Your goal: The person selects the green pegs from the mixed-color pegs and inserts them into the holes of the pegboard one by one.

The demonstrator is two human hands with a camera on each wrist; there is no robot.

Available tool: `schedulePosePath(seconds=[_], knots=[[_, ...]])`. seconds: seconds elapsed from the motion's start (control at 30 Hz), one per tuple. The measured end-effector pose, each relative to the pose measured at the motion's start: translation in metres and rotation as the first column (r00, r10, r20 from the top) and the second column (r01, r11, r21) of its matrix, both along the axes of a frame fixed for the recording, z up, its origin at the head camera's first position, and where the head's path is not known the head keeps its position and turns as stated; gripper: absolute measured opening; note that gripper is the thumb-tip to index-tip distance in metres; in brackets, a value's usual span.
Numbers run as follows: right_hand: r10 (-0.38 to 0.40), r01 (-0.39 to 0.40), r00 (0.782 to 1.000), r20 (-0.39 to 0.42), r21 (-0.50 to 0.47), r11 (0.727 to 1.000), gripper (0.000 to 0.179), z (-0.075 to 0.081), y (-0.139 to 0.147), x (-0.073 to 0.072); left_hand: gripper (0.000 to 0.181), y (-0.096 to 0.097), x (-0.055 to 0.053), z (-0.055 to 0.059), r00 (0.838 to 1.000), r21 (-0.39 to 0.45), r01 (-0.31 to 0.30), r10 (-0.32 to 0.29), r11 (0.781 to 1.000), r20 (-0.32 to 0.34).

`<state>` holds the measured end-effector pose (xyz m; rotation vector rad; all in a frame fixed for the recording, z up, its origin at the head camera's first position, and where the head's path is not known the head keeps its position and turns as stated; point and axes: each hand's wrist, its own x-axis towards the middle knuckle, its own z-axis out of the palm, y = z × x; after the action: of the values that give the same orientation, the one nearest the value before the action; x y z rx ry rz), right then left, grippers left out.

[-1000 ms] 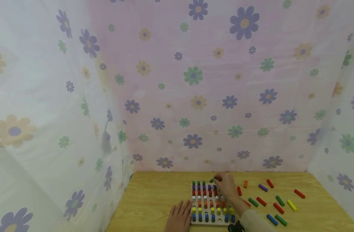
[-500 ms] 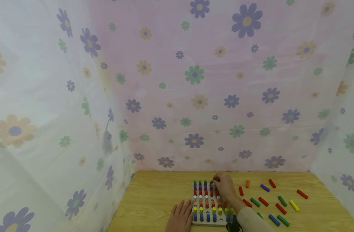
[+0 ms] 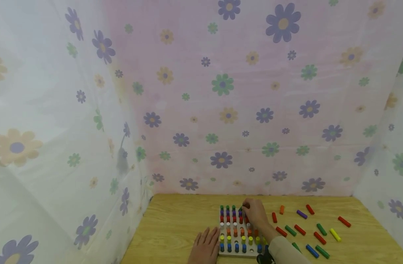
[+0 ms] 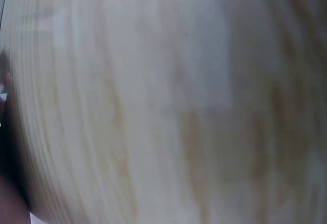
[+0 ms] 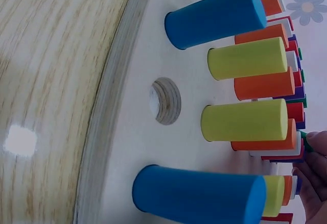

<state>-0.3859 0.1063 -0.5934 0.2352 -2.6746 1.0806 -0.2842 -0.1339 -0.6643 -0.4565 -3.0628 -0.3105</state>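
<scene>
A wooden pegboard [image 3: 237,254] stands on the table, with upright pegs in rows of green, purple, red, white, orange, yellow and blue from back to front. My right hand [image 3: 257,214] pinches a green peg [image 3: 240,208] at the back row, beside the other green pegs; its lower end is hidden. In the right wrist view the fingers show at the right edge, beyond tall blue pegs [image 5: 214,17] and an unfilled hole [image 5: 167,101]. My left hand [image 3: 206,245] lies with fingers extended on the table, against the board's left edge. The left wrist view is mostly blurred wood grain.
Loose pegs lie scattered on the table to the right: several red ones [image 3: 300,229], several green ones [image 3: 321,229], a purple one [image 3: 302,214], an orange one [image 3: 282,209], a yellow one [image 3: 335,234] and a blue one [image 3: 312,251]. Flower-patterned sheets [image 3: 188,165] enclose the table [image 3: 175,220].
The green peg has come down from a tilted position above the back row to the row itself, with my right hand lower. The left hand stays put; the head view shifts slightly.
</scene>
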Motion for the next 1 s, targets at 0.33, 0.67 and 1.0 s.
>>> schedulePosePath(seconds=[0.33,0.67,1.0], knots=[[-0.024,0.023,0.998,0.054,0.022,0.999,0.003,-0.0005,-0.0022,-0.0032,0.057,0.0015,0.0002,0.0003,1.000,-0.019,-0.004,0.003,1.000,-0.006],[0.030,-0.030,0.999,-0.014,-0.014,0.999,0.006,-0.0011,-0.0035,-0.0023,0.059,0.0004,-0.0012,-0.0060,0.999,-0.033,-0.011,0.010,0.999,-0.041],[0.059,-0.060,0.998,-0.027,-0.050,0.997,0.008,-0.0060,-0.0057,-0.0019,0.060,-0.0006,0.0003,-0.0046,0.999,0.023,-0.008,0.009,1.000,-0.032]])
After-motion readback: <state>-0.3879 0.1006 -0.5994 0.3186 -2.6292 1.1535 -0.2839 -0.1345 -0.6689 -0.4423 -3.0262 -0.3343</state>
